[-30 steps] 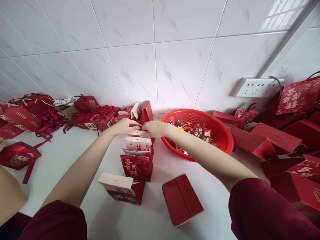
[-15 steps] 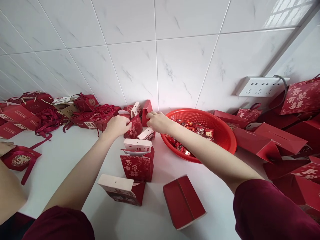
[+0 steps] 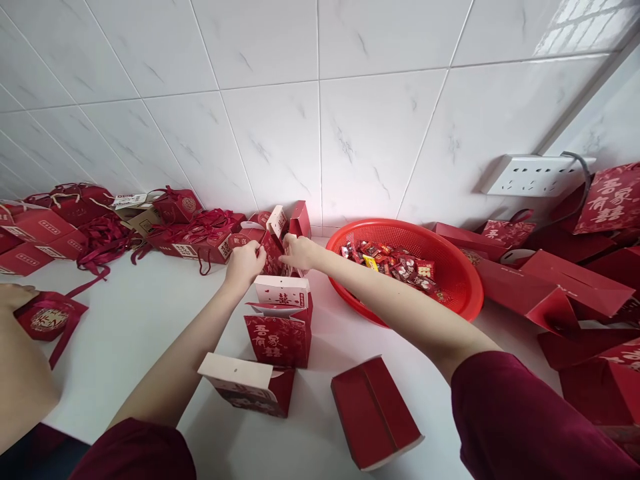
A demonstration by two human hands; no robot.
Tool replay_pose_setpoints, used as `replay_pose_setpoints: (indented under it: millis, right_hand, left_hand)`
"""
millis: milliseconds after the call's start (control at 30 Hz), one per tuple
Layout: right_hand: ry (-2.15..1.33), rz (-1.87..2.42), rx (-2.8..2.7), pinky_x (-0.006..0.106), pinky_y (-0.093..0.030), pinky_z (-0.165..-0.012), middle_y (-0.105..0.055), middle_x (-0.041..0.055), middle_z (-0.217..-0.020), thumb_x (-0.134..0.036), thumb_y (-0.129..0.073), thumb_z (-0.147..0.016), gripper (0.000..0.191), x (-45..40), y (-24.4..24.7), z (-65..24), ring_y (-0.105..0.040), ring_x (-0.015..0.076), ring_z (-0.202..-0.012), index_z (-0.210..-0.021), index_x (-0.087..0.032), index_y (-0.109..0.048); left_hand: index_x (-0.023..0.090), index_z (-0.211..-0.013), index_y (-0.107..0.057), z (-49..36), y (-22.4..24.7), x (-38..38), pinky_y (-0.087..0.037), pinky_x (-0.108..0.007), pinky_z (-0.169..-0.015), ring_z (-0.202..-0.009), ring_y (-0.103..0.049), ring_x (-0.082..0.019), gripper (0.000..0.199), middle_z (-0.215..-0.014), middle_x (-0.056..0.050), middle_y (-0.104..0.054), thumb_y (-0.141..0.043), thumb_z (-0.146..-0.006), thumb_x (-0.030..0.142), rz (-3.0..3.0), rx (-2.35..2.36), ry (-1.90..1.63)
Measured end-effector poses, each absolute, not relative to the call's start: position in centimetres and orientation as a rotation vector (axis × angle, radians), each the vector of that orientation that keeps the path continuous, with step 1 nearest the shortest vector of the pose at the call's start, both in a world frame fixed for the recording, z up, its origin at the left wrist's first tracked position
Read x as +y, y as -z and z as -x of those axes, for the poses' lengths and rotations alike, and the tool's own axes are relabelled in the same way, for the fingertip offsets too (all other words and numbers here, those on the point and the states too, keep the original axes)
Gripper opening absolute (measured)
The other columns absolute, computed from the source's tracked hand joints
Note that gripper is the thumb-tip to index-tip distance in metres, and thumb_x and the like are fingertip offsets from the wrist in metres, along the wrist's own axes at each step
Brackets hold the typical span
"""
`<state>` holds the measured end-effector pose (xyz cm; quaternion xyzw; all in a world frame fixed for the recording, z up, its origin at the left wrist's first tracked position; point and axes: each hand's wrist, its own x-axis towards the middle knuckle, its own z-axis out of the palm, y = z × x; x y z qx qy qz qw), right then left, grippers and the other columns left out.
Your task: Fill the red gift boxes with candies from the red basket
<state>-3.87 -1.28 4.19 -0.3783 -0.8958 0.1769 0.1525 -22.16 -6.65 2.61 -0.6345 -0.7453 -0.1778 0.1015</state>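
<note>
My left hand (image 3: 245, 267) pinches the left edge of a red gift box (image 3: 273, 255) near the wall. At the same box's right side is my right hand (image 3: 299, 253), its fingertips partly hidden against the box. Behind them stands another open red box (image 3: 300, 219). Nearer to me, an open box with white lettering (image 3: 277, 339) and one with a raised cream flap (image 3: 240, 372) stand in a row. A plain red box (image 3: 375, 413) lies to their right. The red basket (image 3: 470, 293) beside my right forearm holds wrapped sweets (image 3: 400, 267).
Red boxes and ribbons (image 3: 107, 243) are heaped along the wall at left. Another person's hand (image 3: 17, 295) touches a ribboned box (image 3: 53, 315) at far left. More red boxes (image 3: 575, 283) crowd the right side, below a power strip (image 3: 537, 175).
Both hands have shifted slightly; the box between them now stands more upright. My right hand's fingers have moved down beside it. The view has turned slightly left.
</note>
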Motion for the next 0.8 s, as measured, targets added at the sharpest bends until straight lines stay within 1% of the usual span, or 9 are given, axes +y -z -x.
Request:
replay_pose_setpoints:
  millis: [67,167,333,433,500,533,633,700,800]
  right_hand:
    - [-0.503,1.177,-2.5,0.032,-0.051,-0.081,-0.065,0.0105,-0.111,-0.036,-0.056,-0.091,0.032,-1.7,-3.9,4.8,-0.064,0.0217,-0.099,-0.114,-0.014,-0.053]
    - [-0.487,1.323,-2.4,0.038,-0.051,-0.084,-0.059,0.0145,-0.122,-0.035,-0.045,-0.097,0.035,-1.9,-3.9,5.5,-0.064,0.023,-0.101,-0.125,-0.013,-0.049]
    - [-0.451,1.424,-2.374,0.045,-0.049,-0.087,-0.059,0.0191,-0.123,-0.05,-0.028,-0.101,0.05,-1.3,-5.1,4.2,-0.065,0.0309,-0.106,-0.135,-0.017,-0.043]
    - [-0.356,1.373,-2.403,0.048,-0.048,-0.087,-0.054,0.0231,-0.13,-0.05,-0.031,-0.1,0.052,-2.5,-6.7,2.4,-0.06,0.0352,-0.113,-0.137,-0.014,-0.042]
    - [-0.296,1.232,-2.477,0.044,-0.047,-0.088,-0.057,0.019,-0.128,-0.042,-0.038,-0.099,0.041,-4.5,-7.9,1.3,-0.059,0.0329,-0.114,-0.127,-0.016,-0.052]
    - [-0.286,1.144,-2.528,0.04,-0.048,-0.086,-0.063,0.0149,-0.121,-0.04,-0.04,-0.099,0.034,-5.8,-8.3,0.8,-0.061,0.03,-0.111,-0.118,-0.018,-0.058]
    - [-0.297,0.861,-2.701,0.029,-0.048,-0.074,-0.071,0.0041,-0.098,-0.048,-0.045,-0.097,0.033,-10.0,-8.9,-0.4,-0.067,0.0212,-0.093,-0.094,-0.023,-0.066]
    - [-0.211,0.679,-2.859,0.028,-0.047,-0.068,-0.072,0.0027,-0.101,-0.051,-0.051,-0.094,0.032,-12.5,-8.9,-0.8,-0.068,0.0202,-0.091,-0.095,-0.023,-0.067]
    - [-0.038,0.612,-3.022,0.027,-0.047,-0.066,-0.07,0.007,-0.112,-0.028,-0.055,-0.094,0.017,-14.8,-8.6,-1.2,-0.067,0.0209,-0.099,-0.105,-0.019,-0.065]
  left_hand:
    - [0.016,-0.087,-0.068,22.1,-2.4,-6.4,-0.045,-0.03,-0.073,-0.072,-0.068,-0.023,0.033,-0.073,-0.01,-0.072,-0.041,-0.092,0.036,1.893,-2.199,0.573]
    - [0.017,-0.092,-0.069,21.9,-2.4,-6.0,-0.046,-0.03,-0.075,-0.077,-0.069,-0.023,0.033,-0.077,-0.009,-0.073,-0.042,-0.092,0.036,1.924,-2.197,0.641]
    - [0.018,-0.11,-0.067,21.9,-3.6,-7.1,-0.046,-0.033,-0.083,-0.093,-0.067,-0.026,0.039,-0.1,-0.01,-0.074,-0.047,-0.091,0.045,1.958,-2.18,0.773]
    - [0.016,-0.115,-0.065,22.3,-5.1,-8.9,-0.044,-0.035,-0.091,-0.101,-0.064,-0.026,0.047,-0.112,-0.012,-0.071,-0.039,-0.095,0.05,2.019,-2.15,0.848]
    - [0.016,-0.11,-0.067,22.4,-6.0,-10.2,-0.046,-0.033,-0.088,-0.098,-0.065,-0.023,0.05,-0.11,-0.009,-0.072,-0.033,-0.097,0.051,2.17,-2.134,0.851]
    - [0.017,-0.108,-0.068,22.3,-6.4,-10.7,-0.047,-0.03,-0.085,-0.095,-0.065,-0.022,0.051,-0.108,-0.008,-0.072,-0.033,-0.096,0.052,2.277,-2.123,0.834]
    - [0.019,-0.097,-0.072,21.7,-7.0,-12.0,-0.048,-0.025,-0.075,-0.087,-0.066,-0.019,0.046,-0.097,-0.003,-0.074,-0.045,-0.09,0.055,2.644,-2.065,0.685]
    - [0.019,-0.086,-0.074,21.1,-7.3,-12.6,-0.047,-0.024,-0.069,-0.079,-0.065,-0.019,0.043,-0.085,-0.002,-0.074,-0.052,-0.086,0.055,2.814,-2.035,0.547]
    - [0.019,-0.08,-0.073,20.6,-7.5,-13.8,-0.044,-0.024,-0.063,-0.072,-0.063,-0.018,0.042,-0.077,-0.001,-0.072,-0.05,-0.087,0.053,2.897,-2.037,0.423]
